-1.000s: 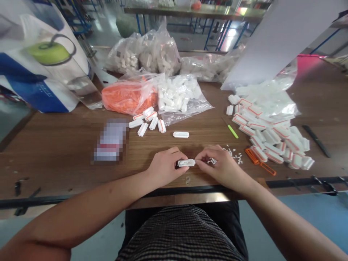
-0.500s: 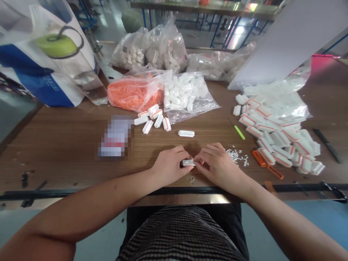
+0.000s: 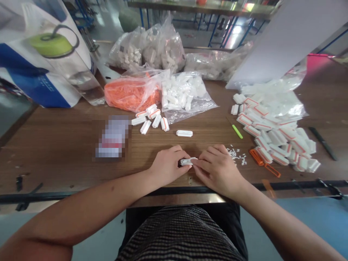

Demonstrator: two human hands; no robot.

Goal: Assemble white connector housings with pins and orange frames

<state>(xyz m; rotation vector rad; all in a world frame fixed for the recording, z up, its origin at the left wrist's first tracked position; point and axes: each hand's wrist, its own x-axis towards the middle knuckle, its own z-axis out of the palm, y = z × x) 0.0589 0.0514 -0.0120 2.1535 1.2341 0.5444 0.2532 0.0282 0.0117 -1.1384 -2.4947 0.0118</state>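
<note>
Okay, on my screen both hands sit close together near the front edge of the wooden workbench (image 3: 62,152). The left hand (image 3: 168,166) has its fingers curled, pinching a small white plastic housing (image 3: 186,162) that is black at its left end, and that housing is right between the two hands. The right hand (image 3: 220,172) comes in from the other side, fingers held close together, with the fingertips (image 3: 198,163) pressed against the housing's right end. I can't make out its thumb from here. Just ahead lies a matching white housing (image 3: 184,133). Off to the right I've got tiny white bits (image 3: 236,156), a green-handled pick (image 3: 237,131), orange frames (image 3: 257,157) and a big heap of orange-striped white parts (image 3: 272,134). Further up, an orange-filled plastic bag (image 3: 130,95) sits beside a clear bag of white pieces (image 3: 185,90).
</note>
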